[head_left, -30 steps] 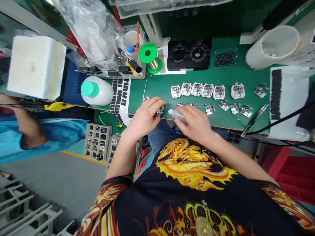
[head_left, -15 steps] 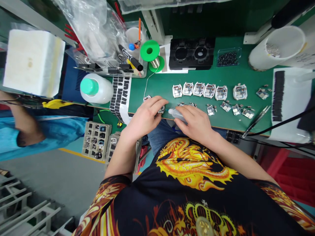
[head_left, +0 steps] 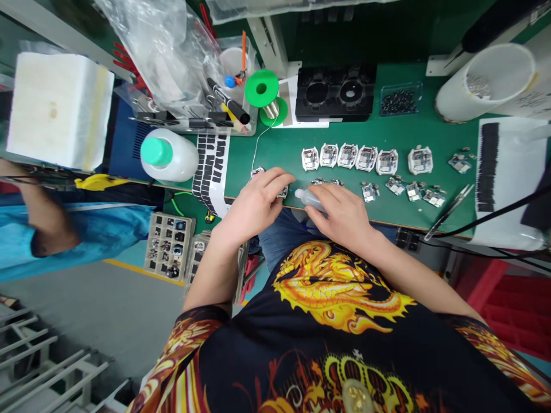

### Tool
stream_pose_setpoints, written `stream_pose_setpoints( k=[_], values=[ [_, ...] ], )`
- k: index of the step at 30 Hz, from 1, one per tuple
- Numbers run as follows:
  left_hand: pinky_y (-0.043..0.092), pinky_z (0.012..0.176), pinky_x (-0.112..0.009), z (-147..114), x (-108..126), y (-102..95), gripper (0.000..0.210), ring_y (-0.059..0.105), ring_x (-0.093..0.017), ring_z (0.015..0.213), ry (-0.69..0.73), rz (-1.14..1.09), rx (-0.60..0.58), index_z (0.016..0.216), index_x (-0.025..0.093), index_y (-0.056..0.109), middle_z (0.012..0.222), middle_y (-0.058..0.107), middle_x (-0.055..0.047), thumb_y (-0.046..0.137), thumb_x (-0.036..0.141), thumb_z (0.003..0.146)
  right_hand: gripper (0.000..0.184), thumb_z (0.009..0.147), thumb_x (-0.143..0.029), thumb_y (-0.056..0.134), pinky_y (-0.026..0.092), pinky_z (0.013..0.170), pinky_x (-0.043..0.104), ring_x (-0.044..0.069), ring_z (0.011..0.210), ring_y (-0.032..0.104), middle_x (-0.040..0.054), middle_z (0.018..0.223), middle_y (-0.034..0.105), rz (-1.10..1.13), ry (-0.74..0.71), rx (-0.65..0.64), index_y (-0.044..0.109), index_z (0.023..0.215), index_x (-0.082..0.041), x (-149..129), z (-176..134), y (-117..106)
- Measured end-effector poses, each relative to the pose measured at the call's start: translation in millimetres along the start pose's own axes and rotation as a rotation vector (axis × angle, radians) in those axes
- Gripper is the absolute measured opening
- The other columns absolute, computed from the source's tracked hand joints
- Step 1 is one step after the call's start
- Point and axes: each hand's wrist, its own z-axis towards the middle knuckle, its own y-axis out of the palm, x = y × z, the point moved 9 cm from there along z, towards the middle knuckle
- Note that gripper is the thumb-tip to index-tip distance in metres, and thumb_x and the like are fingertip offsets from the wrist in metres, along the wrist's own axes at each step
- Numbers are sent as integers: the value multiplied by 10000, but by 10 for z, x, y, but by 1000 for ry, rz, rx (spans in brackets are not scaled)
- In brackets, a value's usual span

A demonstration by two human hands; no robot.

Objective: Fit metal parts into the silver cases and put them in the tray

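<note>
My left hand [head_left: 255, 202] is at the bench's front edge, fingers bent over a small electronic part [head_left: 283, 193] that shows at the fingertips and is mostly hidden. Another bit of white-and-metal part [head_left: 257, 171] peeks out above the knuckles. My right hand [head_left: 340, 212] is closed around a small translucent bottle [head_left: 310, 199], its nozzle pointing left toward the left hand. Small circuit boards [head_left: 327, 182] lie just behind the right fingers. Farther back stands a row of white watch cases [head_left: 348, 156] with boards inside.
More loose boards [head_left: 414, 191] and tweezers [head_left: 448, 212] lie to the right. A green solder spool [head_left: 262, 89], a white bottle with green cap [head_left: 169, 154], a black fixture [head_left: 336, 94] and a screw tray [head_left: 400, 100] stand around. A co-worker's arm [head_left: 47, 212] is at left.
Both hands stay almost in place; the bottle's nozzle has shifted very slightly. Nothing was taken up or let go.
</note>
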Motion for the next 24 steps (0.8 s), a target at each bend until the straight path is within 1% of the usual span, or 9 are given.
stream_pose_setpoints(
  k=[4, 11, 16, 20, 24],
  values=[
    [524, 1243, -507, 5, 11, -2, 556, 640, -280, 1413, 6, 3, -2, 1480, 223, 598, 1488, 662, -119, 508, 9, 975, 373, 1087, -329, 633, 656, 1031, 510, 319, 1184, 778, 156, 1334, 802, -9, -8, 1, 675, 1422, -172, -6, -2, -3],
    [516, 1249, -522, 16, 21, 3, 552, 641, -284, 1406, 9, 14, -14, 1477, 221, 596, 1487, 662, -126, 508, 7, 976, 364, 1089, -337, 628, 654, 1022, 512, 321, 1169, 779, 158, 1329, 803, 3, 6, 3, 682, 1406, -169, 7, -3, 1],
    [513, 1255, -525, 8, 10, 6, 554, 642, -287, 1402, 10, 16, -11, 1472, 208, 598, 1492, 659, -129, 524, 2, 963, 345, 1069, -310, 656, 658, 1025, 489, 305, 1154, 787, 145, 1302, 809, 40, 12, 48, 690, 1387, -179, 16, -18, -60],
    [521, 1248, -516, -4, -7, -5, 563, 637, -287, 1406, 11, 8, 0, 1474, 210, 600, 1482, 660, -128, 538, 1, 955, 329, 1039, -269, 682, 656, 1037, 486, 284, 1149, 786, 111, 1262, 818, 172, 51, 134, 704, 1365, -227, 44, -46, -201],
    [535, 1237, -511, -9, -10, -19, 572, 639, -288, 1406, 13, -4, 9, 1476, 215, 599, 1477, 663, -125, 546, 4, 947, 355, 994, -248, 720, 654, 1041, 489, 267, 1161, 778, 73, 1284, 812, 392, 181, 180, 727, 1347, -279, 176, -105, -284]
  ],
)
